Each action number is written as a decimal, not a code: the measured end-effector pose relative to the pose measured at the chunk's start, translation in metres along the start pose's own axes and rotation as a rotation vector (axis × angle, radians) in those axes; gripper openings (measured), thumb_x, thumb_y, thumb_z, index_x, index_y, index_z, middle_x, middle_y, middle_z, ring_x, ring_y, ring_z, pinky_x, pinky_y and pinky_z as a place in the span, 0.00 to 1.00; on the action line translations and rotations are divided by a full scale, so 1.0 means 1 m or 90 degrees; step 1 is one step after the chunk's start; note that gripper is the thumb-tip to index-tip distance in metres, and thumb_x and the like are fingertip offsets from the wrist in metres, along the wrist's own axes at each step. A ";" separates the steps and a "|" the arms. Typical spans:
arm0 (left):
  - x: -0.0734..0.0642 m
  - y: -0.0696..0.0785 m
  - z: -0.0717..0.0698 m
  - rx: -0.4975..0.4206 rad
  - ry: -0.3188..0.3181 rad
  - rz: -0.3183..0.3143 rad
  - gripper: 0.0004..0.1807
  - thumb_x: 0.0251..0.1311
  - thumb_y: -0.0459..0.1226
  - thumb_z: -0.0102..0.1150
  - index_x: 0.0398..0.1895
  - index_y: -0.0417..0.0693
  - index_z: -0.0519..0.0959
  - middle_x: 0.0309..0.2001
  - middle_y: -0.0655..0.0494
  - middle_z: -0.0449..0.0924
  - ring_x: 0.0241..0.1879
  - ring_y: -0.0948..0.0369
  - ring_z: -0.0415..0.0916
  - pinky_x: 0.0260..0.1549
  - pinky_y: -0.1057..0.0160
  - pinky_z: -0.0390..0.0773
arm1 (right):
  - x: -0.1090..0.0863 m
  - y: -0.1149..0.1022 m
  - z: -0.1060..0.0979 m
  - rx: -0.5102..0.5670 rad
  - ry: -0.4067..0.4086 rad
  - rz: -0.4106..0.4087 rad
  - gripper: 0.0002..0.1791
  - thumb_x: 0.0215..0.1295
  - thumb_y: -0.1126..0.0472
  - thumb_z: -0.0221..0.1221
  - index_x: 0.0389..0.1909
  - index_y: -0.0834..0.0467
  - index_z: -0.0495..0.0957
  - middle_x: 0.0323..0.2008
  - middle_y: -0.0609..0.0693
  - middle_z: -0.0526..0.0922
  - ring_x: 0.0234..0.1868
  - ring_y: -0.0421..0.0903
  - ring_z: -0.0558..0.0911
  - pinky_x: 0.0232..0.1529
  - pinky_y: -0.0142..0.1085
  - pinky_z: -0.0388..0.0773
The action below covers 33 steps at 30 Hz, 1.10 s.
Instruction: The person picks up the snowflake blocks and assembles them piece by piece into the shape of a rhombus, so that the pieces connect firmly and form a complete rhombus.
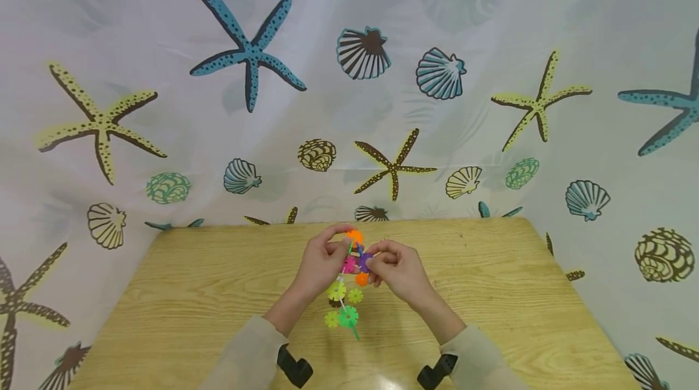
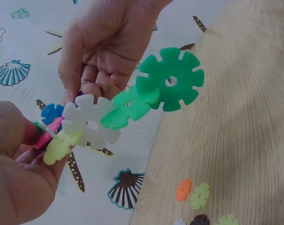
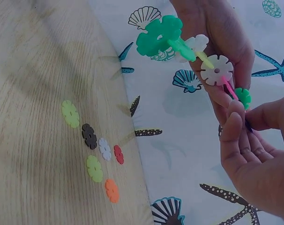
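Note:
A chain of slotted plastic snowflake discs hangs between the two hands. My left hand [image 1: 322, 262] grips its upper part, by an orange disc [image 1: 355, 237] and a pink disc [image 1: 348, 265]. Between thumb and fingers, my right hand [image 1: 401, 268] pinches a purple disc [image 1: 364, 261] beside them. In the left wrist view the chain runs outward through a yellow disc [image 2: 62, 147], a white disc [image 2: 85, 119], a light green disc [image 2: 128, 110] and a darker green disc [image 2: 184, 75] at the end. A blue disc [image 2: 52, 113] shows near the left fingers.
Several loose discs lie on the wooden table [image 1: 218, 293] below the hands: yellow-green [image 3: 70, 114], black [image 3: 89, 136], white [image 3: 104, 149], red [image 3: 119, 154] and orange [image 3: 112, 191]. A curtain [image 1: 327, 117] printed with starfish and shells stands behind the table.

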State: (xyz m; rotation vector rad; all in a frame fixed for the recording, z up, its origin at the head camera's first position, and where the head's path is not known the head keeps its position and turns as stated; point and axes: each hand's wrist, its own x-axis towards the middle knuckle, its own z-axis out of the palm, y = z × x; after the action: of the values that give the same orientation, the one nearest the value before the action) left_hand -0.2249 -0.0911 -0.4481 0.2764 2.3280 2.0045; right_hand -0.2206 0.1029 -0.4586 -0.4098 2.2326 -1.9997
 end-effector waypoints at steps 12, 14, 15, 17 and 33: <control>0.005 -0.002 -0.007 -0.037 -0.042 -0.032 0.19 0.82 0.35 0.48 0.71 0.48 0.74 0.21 0.55 0.76 0.16 0.60 0.78 0.19 0.69 0.77 | 0.003 -0.004 -0.004 -0.018 -0.016 -0.004 0.10 0.72 0.68 0.61 0.50 0.67 0.82 0.25 0.49 0.85 0.25 0.49 0.84 0.31 0.37 0.86; 0.006 -0.003 -0.007 -0.060 -0.040 -0.052 0.19 0.82 0.35 0.48 0.71 0.45 0.74 0.30 0.50 0.84 0.21 0.59 0.85 0.27 0.63 0.87 | 0.002 -0.005 -0.005 -0.023 -0.021 -0.006 0.10 0.72 0.67 0.61 0.50 0.66 0.82 0.26 0.50 0.85 0.26 0.51 0.85 0.31 0.35 0.86; 0.006 -0.003 -0.007 -0.072 -0.039 -0.060 0.20 0.82 0.35 0.48 0.71 0.44 0.74 0.35 0.46 0.87 0.24 0.59 0.87 0.32 0.58 0.90 | 0.002 -0.005 -0.005 -0.027 -0.024 -0.007 0.10 0.72 0.67 0.61 0.50 0.66 0.82 0.26 0.50 0.86 0.26 0.51 0.84 0.31 0.34 0.85; 0.006 -0.004 -0.007 -0.084 -0.034 -0.072 0.19 0.82 0.35 0.48 0.70 0.40 0.75 0.44 0.42 0.88 0.27 0.59 0.89 0.38 0.52 0.91 | 0.001 -0.006 -0.006 -0.034 -0.031 -0.010 0.10 0.72 0.67 0.60 0.51 0.66 0.82 0.27 0.52 0.86 0.27 0.52 0.85 0.31 0.33 0.85; 0.007 -0.007 -0.006 -0.110 0.030 -0.098 0.17 0.82 0.35 0.48 0.64 0.37 0.77 0.41 0.41 0.87 0.24 0.61 0.86 0.36 0.53 0.91 | 0.005 0.011 -0.010 -0.038 -0.001 0.009 0.08 0.74 0.66 0.59 0.47 0.66 0.83 0.28 0.49 0.87 0.25 0.44 0.84 0.31 0.37 0.86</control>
State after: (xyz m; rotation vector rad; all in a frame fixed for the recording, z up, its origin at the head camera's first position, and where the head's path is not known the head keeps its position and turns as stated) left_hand -0.2333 -0.0964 -0.4534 0.0407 2.1115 2.1378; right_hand -0.2296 0.1125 -0.4679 -0.4001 2.2918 -1.9293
